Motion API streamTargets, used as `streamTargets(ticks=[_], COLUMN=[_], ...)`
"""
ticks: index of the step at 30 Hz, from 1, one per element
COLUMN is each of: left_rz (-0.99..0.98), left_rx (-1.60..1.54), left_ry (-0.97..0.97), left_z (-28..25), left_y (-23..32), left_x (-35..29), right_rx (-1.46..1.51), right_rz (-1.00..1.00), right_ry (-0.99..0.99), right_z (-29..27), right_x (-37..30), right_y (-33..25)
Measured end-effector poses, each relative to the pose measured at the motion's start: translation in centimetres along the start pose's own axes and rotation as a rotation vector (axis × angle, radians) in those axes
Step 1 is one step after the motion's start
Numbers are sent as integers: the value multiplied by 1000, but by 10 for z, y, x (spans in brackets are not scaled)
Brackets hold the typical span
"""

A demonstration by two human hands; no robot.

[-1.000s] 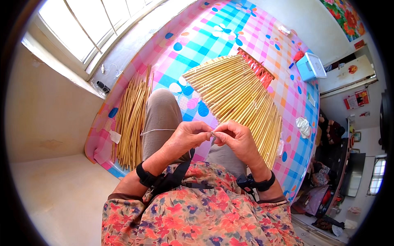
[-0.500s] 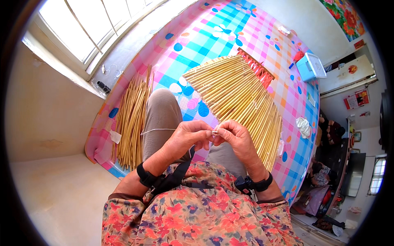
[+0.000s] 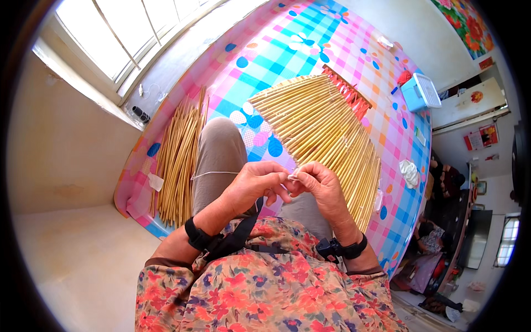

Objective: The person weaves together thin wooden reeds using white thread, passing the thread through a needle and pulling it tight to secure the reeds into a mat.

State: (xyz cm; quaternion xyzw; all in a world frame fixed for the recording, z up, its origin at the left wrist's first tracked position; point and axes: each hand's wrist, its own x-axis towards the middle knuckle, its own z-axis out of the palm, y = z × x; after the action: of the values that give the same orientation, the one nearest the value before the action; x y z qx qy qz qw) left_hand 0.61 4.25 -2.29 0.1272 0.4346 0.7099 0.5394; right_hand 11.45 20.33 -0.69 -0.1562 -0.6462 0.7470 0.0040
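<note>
Over the lap (image 3: 221, 152), I see the right hand (image 3: 315, 180) pinching white string (image 3: 293, 175); the left hand (image 3: 260, 182) curls loosely beside it, grip unclear. String looks light, limp; I'd pinch close to that hold.

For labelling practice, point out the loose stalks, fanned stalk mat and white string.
Loose stalks (image 3: 180, 155), head view: pile's middle.
Fanned stalk mat (image 3: 326, 120), head view: face centre.
White string (image 3: 215, 172), head view: exposed left portion.
</note>
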Motion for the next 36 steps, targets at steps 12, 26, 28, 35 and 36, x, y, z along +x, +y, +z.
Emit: streamTargets(ticks=[12,26,28,35,36], left_rz=[17,21,16,-3,-6], left_rx=[45,110,112,131,131], left_ry=[-46,-38,-47,-53,-51], left_z=[-2,-4,-5,-5,-5], left_y=[1,-2,-3,-2,-2], left_x=[1,1,1,1,0], right_rx=[-2,-71,-124,-151,-142], right_rz=[3,-20,-31,2,12], right_ry=[15,16,-1,7,16], right_z=[1,7,7,7,6], right_x=[2,1,1,1,1], right_y=[1,-10,-11,-8,-6])
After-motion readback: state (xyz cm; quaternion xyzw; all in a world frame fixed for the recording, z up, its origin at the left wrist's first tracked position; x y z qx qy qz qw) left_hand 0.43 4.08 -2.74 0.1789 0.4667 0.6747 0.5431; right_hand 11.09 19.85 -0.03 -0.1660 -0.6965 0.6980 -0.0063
